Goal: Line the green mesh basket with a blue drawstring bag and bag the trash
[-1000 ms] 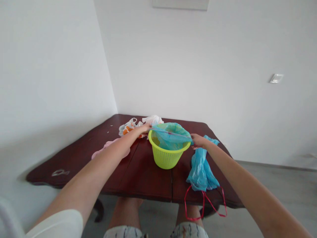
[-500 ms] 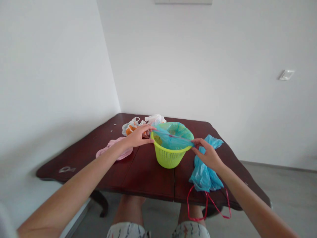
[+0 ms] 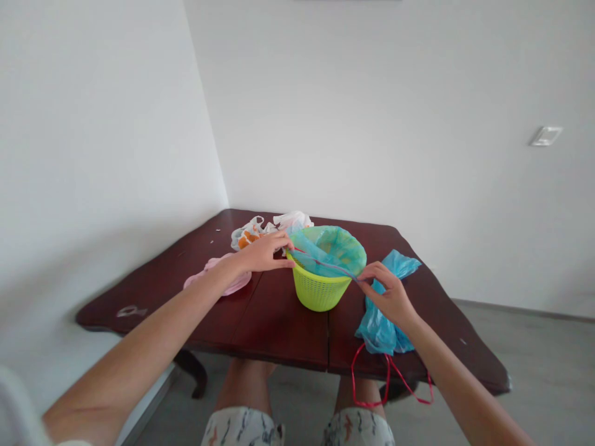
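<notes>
The dark red table (image 3: 279, 322) carries the yellow-green basket (image 3: 320, 297), in which the thin blue bag (image 3: 343, 243) is spread as a lining, and to the right lies a second blue bag (image 3: 376, 328), crumpled. The left hand (image 3: 264, 253) grips the lining's near edge with its fingers (the thumb stands apart), and the right hand (image 3: 389, 294) pinches this same edge at the opposite side of the basket, with thin red strings (image 3: 369, 405) hanging below.

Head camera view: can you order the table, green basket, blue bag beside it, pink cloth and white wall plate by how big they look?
1. Table
2. Green basket and blue bag, too alike to rank
3. Pink cloth, partly hidden
4. White wall plate
</notes>
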A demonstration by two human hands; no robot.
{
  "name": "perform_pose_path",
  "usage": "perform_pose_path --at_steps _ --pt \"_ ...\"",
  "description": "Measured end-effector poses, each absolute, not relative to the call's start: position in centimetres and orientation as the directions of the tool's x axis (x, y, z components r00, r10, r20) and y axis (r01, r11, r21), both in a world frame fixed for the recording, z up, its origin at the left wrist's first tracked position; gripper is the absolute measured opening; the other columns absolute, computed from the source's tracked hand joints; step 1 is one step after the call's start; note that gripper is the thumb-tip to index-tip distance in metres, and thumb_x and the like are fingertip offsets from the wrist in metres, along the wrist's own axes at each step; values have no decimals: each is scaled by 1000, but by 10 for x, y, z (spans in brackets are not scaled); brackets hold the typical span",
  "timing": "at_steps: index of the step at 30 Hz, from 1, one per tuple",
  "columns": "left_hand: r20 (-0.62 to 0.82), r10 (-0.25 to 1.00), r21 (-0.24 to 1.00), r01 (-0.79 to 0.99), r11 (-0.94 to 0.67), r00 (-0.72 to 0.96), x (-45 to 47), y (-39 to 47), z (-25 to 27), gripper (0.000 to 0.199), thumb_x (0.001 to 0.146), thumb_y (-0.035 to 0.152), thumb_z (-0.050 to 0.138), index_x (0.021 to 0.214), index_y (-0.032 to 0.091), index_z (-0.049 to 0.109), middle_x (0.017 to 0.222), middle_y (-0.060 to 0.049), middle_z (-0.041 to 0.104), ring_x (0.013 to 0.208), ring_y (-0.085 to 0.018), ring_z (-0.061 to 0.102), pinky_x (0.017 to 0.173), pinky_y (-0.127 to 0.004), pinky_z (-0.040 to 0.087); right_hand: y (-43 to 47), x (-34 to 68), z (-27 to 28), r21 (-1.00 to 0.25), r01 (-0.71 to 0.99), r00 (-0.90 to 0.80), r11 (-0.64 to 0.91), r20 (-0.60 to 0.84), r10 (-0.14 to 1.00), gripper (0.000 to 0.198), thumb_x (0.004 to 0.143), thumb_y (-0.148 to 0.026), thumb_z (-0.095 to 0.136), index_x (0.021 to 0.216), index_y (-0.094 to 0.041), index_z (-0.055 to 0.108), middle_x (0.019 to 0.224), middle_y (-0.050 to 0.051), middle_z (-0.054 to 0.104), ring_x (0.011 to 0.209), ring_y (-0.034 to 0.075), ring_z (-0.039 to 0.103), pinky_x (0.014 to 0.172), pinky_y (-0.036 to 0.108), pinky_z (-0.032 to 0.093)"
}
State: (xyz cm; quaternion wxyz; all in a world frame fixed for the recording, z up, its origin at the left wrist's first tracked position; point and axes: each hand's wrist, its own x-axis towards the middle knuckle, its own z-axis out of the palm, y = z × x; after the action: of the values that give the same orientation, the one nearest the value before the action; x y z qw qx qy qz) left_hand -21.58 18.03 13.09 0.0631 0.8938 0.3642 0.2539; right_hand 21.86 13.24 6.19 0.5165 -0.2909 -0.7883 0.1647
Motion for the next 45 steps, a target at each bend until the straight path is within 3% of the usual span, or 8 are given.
perform_pose_path --at_steps 3,8,14,21,26,38,42,45 --pt "482 625 270 574 -773 614 -212 174 130 50 104 73 84 112 24 76 151 -15 73 140 -36 67 122 -53 53 126 217 59 -545 296 -326 785 715 619 7 110 -27 80 106 -30 84 109 6 76 104 26 76 94 44 64" --pt "519 639 287 589 -756 568 -208 167 127 47 108 69 82 111 24 73 107 -6 77 98 -25 71 96 -42 57 124 217 48 -501 333 -411 798 685 602 12 111 -22 78 110 -31 86 115 7 74 107 25 75 94 43 63" --pt "585 486 102 535 -839 650 -206 153 109 24 124 43 64 118 24 77 108 -6 82 105 -25 76 102 -42 59 124 221 45 -350 435 -516 830 658 548 20 111 -18 77 109 -34 89 112 6 76 109 28 73 101 49 58" --pt "580 479 74 543 -836 659 -194 155 118 47 119 44 76 162 28 67 159 -15 76 151 -35 70 131 -58 51 125 218 45 -314 420 -561 852 648 515 23 111 -14 77 112 -33 91 114 7 79 107 27 76 95 45 57" --pt "539 497 128 517 -846 680 -182 153 123 21 125 32 62 120 24 80 118 -8 82 114 -26 78 105 -43 60 127 217 41 -323 406 -581 855 630 514 23 112 -14 78 113 -33 91 105 5 81 99 25 78 90 42 57" --pt "572 488 19 585 -811 659 -196 129 97 18 119 33 66 115 23 79 111 -9 81 106 -27 76 100 -43 61 121 226 46 -234 621 -539 748 566 624 20 114 -18 67 114 -29 85 116 9 83 112 32 79 102 53 61" --pt "644 520 98 613 -784 561 -187 127 122 31 122 39 60 144 24 75 150 -16 79 141 -34 73 126 -56 54 108 222 70 -249 659 -337 710 746 575 16 117 -25 65 122 -28 80 118 14 81 111 36 77 101 57 62" --pt "567 502 105 547 -831 653 -160 139 140 47 124 45 56 167 28 67 182 -16 62 170 -38 55 143 -64 40 106 205 90 -227 629 -363 743 760 540 38 118 -32 65 155 -29 72 155 18 77 145 42 71 124 65 55"
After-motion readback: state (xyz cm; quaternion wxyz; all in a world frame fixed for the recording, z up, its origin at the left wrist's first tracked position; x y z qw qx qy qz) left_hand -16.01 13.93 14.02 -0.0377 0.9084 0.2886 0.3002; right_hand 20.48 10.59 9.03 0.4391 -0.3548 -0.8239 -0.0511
